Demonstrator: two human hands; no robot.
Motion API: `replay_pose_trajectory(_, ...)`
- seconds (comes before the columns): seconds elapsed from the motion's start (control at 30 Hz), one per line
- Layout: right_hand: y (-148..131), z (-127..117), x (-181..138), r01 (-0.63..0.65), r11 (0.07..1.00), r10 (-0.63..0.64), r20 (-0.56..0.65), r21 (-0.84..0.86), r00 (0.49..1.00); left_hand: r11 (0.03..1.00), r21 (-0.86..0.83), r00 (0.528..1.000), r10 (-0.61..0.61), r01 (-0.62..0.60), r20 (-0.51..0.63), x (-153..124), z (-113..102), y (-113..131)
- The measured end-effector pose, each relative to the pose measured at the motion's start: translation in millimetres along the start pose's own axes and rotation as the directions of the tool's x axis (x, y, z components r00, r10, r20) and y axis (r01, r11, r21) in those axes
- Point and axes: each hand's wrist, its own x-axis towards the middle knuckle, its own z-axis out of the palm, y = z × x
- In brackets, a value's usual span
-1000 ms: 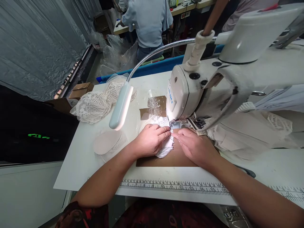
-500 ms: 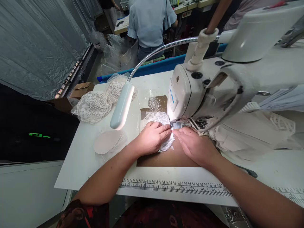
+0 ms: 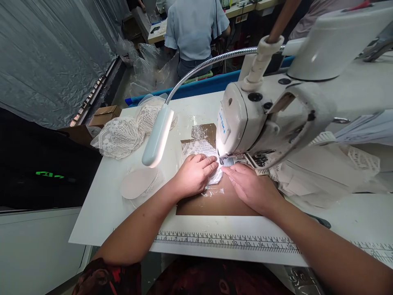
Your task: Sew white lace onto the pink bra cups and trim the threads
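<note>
Lace farther fwd at machine, prob. less to sew; L hand flat atop, R hand's grip unclear.

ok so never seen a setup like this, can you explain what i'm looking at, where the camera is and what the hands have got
There's no robot here: these are a person's two bare hands, seen from a camera worn on that person's head, looking forward and down. The big white machine is a sewing machine, with a lit lamp on a bendy metal neck. The left hand rests on a white lace piece; the right hand has its fingertips at the lace's edge, though whether they pinch it is hard to tell. Underneath is a brown sheet on the white table, which has a ruler scale along its near edge. To the left sit lace cups and a pale oval piece.
</note>
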Motion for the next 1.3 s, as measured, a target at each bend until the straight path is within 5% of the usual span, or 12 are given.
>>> replay_pose_trajectory(0.23,6.9,0.3,-1.8,0.048,0.998,-0.042,-0.108,0.051,0.993,0.996,-0.086,1.0,0.03,-0.03,-0.004,-6.6,-12.8,8.9)
replay_pose_trajectory(0.47,5.4,-1.4,-5.1,0.036,0.999,-0.034,-0.066,0.038,0.997,0.931,-0.365,0.984,0.071,-0.007,0.162,-9.8,-29.8,20.2)
replay_pose_trajectory(0.83,0.2,-3.8,-5.3,0.059,0.996,-0.057,-0.029,0.063,0.998,0.617,-0.785,0.935,0.236,0.066,0.264,-12.4,-36.7,9.8)
replay_pose_trajectory(1.03,-3.2,-5.3,-4.1,0.09,0.996,-0.09,-0.054,0.01,0.994,0.446,-0.884,0.945,0.206,0.14,0.253,-13.3,-39.2,3.6)
replay_pose_trajectory(1.17,-3.7,-6.4,-3.2,0.199,0.98,-0.199,-0.049,-0.004,0.979,0.411,-0.903,0.986,0.048,0.124,0.157,-13.1,-38.2,3.3)
replay_pose_trajectory(1.3,-4.8,-4.6,-1.5,0.165,0.984,-0.17,-0.075,-0.072,0.983,0.672,-0.741,0.973,-0.17,0.0,-0.154,-10.2,-29.7,1.3)
